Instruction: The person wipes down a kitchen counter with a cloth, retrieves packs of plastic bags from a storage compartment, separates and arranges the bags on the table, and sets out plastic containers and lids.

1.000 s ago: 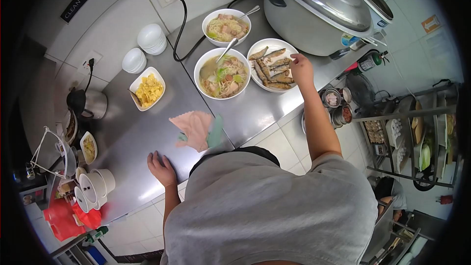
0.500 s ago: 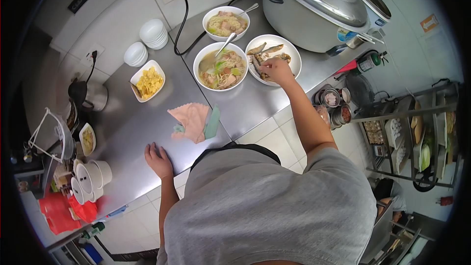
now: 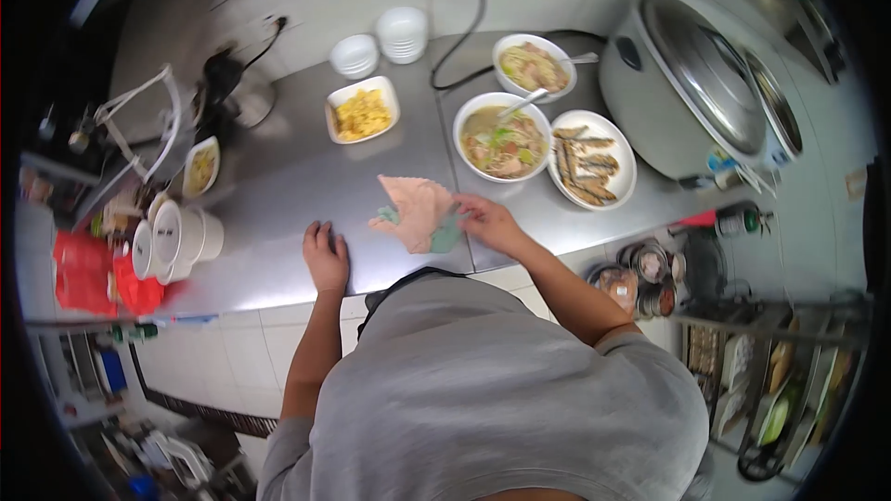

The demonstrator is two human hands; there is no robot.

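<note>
My left hand (image 3: 327,260) rests on the steel counter (image 3: 278,241) near its front edge, open and holding nothing. Fingers drawn together, my right hand (image 3: 488,225) is at the right side of a pink cloth (image 3: 414,209) and a green cloth (image 3: 447,234). Something small and dark shows at its fingertips, too blurred to name. Beyond it, a white plate (image 3: 626,187) holds several fried fish (image 3: 594,193). Left of the plate stands a large bowl of noodle soup (image 3: 504,142) with a spoon, and behind that a smaller soup bowl (image 3: 534,68), also with a spoon.
A square dish of yellow food (image 3: 362,116) stands before stacked white bowls (image 3: 403,35). A large lidded cooker (image 3: 650,93) occupies the back right. White containers (image 3: 181,239) and red bags (image 3: 83,269) are at the left. A shelf rack (image 3: 770,380) stands at lower right.
My right hand has moved from the fish plate leftward and nearer to me, to the cloths. The camera view has turned, so the counter's contents appear shifted right. My left hand stays on the counter.
</note>
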